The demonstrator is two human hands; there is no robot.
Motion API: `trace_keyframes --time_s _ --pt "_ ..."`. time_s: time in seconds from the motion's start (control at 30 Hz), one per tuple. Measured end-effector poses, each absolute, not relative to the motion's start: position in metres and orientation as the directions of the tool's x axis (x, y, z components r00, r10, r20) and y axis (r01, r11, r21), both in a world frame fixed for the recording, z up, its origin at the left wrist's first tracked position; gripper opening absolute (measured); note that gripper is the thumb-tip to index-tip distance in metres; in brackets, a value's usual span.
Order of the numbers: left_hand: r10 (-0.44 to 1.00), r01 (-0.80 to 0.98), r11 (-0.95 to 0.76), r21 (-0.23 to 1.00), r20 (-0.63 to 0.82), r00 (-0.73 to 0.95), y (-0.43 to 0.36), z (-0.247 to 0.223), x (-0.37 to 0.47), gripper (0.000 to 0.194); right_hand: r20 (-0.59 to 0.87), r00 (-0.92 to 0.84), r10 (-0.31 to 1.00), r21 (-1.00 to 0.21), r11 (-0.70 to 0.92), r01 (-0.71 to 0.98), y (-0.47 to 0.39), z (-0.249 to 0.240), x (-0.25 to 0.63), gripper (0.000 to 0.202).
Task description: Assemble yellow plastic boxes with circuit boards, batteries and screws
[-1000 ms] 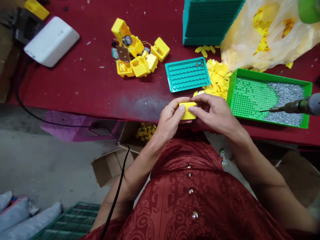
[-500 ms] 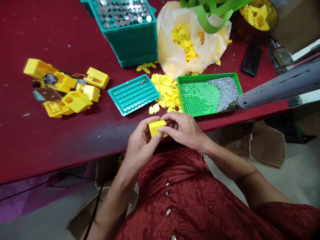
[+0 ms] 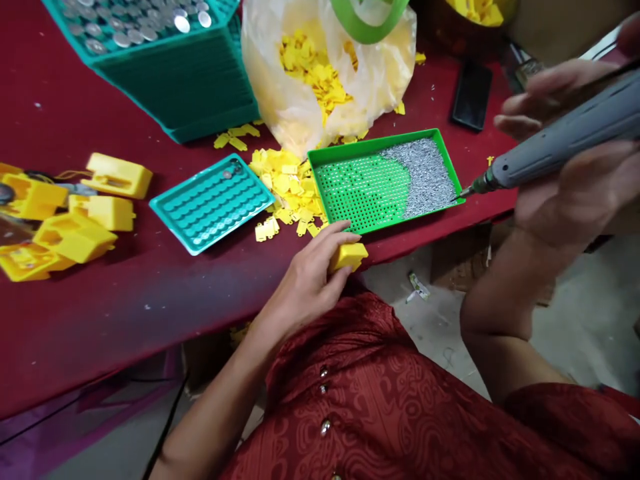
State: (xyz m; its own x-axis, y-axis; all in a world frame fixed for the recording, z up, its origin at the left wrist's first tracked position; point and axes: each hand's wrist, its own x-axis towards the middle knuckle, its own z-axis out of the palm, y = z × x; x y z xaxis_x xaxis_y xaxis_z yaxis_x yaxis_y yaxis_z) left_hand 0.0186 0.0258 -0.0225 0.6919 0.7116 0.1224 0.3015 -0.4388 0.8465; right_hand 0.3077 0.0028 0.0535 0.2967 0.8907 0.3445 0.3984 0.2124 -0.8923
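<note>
My left hand (image 3: 313, 273) is closed round a small yellow plastic case (image 3: 353, 255), held at the table's front edge just below the green tray. On the right, my right hand (image 3: 575, 180) is blurred by motion. Its fingers and thumb lie on either side of a grey electric screwdriver (image 3: 545, 143), which slants in from the right. The bit points at the near right corner of the green perforated tray (image 3: 350, 187). Small silver screws (image 3: 431, 179) are heaped in that tray's right part.
Flat yellow pieces (image 3: 287, 187) lie beside a teal ridged tray (image 3: 210, 203). Yellow cases (image 3: 75, 237) sit at left. Behind stand stacked teal trays (image 3: 185, 93) with silver discs, a plastic bag (image 3: 270, 87) of yellow pieces and a black phone (image 3: 471, 95).
My right hand has left the yellow case and moved right to the screwdriver. My left hand keeps the case. The view has shifted, and the bit now sits nearer the green tray's corner.
</note>
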Motion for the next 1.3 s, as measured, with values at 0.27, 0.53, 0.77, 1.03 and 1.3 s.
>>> trace_keyframes --time_s 0.27,0.53,0.77,1.03,1.3 --pt "0.738 0.325 -0.46 0.827 0.152 0.657 0.045 -0.032 0.036 0.038 0.63 0.313 0.71 -0.775 0.6 0.198 0.034 0.029 0.287 0.035" --pt "0.718 0.245 -0.453 0.857 0.188 0.67 0.027 -0.028 0.035 0.034 0.371 0.447 0.814 -0.922 0.264 0.284 0.023 0.02 0.236 0.05" --pt "0.906 0.171 0.012 0.985 -0.083 0.414 0.013 -0.014 0.016 0.036 0.336 0.42 0.843 -0.94 0.276 0.198 0.021 0.01 0.227 0.045" --pt "0.954 -0.111 0.268 0.957 -0.247 0.172 0.019 -0.019 -0.005 0.036 0.416 0.479 0.773 -0.905 0.3 0.301 0.037 -0.006 0.224 0.064" --pt "0.963 -0.185 0.245 0.952 -0.218 0.155 0.02 -0.025 -0.009 0.041 0.537 0.471 0.7 -0.824 0.555 0.115 0.045 -0.025 0.234 0.044"
